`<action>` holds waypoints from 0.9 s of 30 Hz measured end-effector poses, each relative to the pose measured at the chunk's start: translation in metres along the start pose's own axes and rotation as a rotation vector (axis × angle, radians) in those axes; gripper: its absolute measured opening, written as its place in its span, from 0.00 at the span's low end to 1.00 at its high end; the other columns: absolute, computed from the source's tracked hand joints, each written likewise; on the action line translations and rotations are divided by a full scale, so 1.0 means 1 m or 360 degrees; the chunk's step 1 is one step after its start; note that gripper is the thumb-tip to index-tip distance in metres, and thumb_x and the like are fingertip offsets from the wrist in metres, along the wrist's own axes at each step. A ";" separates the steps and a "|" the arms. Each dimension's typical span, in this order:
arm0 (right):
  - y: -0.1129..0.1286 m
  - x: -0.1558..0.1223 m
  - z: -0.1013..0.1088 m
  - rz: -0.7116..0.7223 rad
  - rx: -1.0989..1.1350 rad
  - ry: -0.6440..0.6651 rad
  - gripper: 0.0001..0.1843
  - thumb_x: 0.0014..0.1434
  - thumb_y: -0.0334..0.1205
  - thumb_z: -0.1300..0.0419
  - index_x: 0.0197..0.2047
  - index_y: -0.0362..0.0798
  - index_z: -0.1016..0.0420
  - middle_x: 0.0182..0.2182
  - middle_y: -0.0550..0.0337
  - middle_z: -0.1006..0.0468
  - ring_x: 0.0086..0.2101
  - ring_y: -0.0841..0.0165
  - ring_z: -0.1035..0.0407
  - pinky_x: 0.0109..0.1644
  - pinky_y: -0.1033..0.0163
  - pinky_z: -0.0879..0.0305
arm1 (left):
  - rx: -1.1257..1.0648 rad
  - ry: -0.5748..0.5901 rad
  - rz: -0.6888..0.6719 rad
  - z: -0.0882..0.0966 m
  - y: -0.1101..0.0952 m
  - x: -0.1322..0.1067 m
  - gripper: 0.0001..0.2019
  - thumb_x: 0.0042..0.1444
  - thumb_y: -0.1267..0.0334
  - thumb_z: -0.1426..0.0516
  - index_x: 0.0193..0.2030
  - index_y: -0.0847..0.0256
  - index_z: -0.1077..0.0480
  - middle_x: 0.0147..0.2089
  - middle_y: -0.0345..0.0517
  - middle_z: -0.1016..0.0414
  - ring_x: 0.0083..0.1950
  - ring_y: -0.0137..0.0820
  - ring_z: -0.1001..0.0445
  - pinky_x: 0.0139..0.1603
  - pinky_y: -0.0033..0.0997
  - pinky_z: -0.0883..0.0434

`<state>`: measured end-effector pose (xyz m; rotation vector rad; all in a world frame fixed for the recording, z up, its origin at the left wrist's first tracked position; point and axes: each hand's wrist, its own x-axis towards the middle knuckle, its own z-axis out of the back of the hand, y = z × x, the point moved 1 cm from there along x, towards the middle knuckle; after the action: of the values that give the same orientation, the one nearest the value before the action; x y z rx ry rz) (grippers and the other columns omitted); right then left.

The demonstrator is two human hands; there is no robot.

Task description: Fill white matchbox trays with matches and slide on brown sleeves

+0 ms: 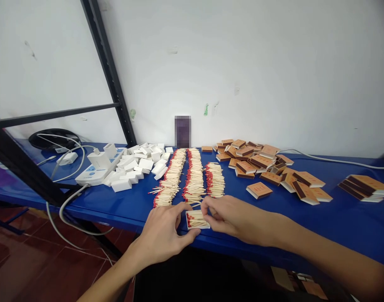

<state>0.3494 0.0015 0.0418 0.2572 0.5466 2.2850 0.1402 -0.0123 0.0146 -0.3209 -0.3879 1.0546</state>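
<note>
A small white matchbox tray point(188, 221) with red-tipped matches point(196, 219) lying in it sits near the table's front edge. My left hand point(165, 230) grips this tray from the left, thumb along the near side and index finger at the far side. Over the tray's right end is my right hand point(225, 216), its thumb and fingertips pinched together; what is between them is hidden. Just beyond both hands, loose matches lie in long rows: a left row point(171, 178), a middle row point(194, 176) and a shorter right row point(215, 179).
Empty white trays point(141, 161) are heaped at the left, beside a power strip point(97, 167) with cables. Orange-brown matchbox sleeves point(263, 161) form a pile at the right, with a further stack point(364, 187) beyond. A black metal frame point(107, 63) rises at the left against the white wall.
</note>
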 end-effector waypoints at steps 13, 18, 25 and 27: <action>-0.026 0.016 -0.018 0.0149 -0.0149 -0.0453 0.06 0.65 0.33 0.46 0.39 0.46 0.28 0.25 0.65 0.32 0.25 0.72 0.40 0.32 0.66 0.45 | -0.0027 0.0023 -0.0076 0.001 0.004 -0.004 0.14 0.54 0.53 0.40 0.47 0.51 0.27 0.23 0.33 0.35 0.27 0.31 0.32 0.30 0.30 0.44; -0.030 0.022 -0.025 0.0098 -0.0192 -0.0475 0.06 0.66 0.36 0.44 0.39 0.46 0.27 0.26 0.63 0.30 0.27 0.70 0.37 0.34 0.65 0.44 | -0.0059 0.0052 -0.0111 0.003 0.004 -0.005 0.14 0.53 0.52 0.40 0.45 0.53 0.28 0.24 0.33 0.35 0.29 0.31 0.32 0.31 0.30 0.43; -0.024 0.018 -0.019 0.0007 -0.0214 -0.0331 0.06 0.66 0.35 0.47 0.38 0.47 0.30 0.29 0.62 0.28 0.28 0.70 0.36 0.33 0.65 0.44 | -0.0050 0.0061 -0.0119 0.005 0.002 -0.004 0.13 0.54 0.51 0.40 0.42 0.55 0.28 0.24 0.34 0.36 0.28 0.31 0.34 0.31 0.30 0.43; -0.024 0.016 -0.018 -0.0025 -0.0218 -0.0258 0.05 0.66 0.36 0.47 0.38 0.47 0.31 0.30 0.61 0.27 0.30 0.69 0.35 0.33 0.65 0.44 | -0.0053 0.0059 -0.0122 0.005 0.002 -0.003 0.13 0.54 0.51 0.40 0.42 0.54 0.28 0.24 0.34 0.36 0.28 0.31 0.34 0.31 0.29 0.43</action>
<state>0.3475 0.0221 0.0156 0.3656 0.3069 2.2504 0.1350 -0.0142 0.0176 -0.3523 -0.3821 0.9669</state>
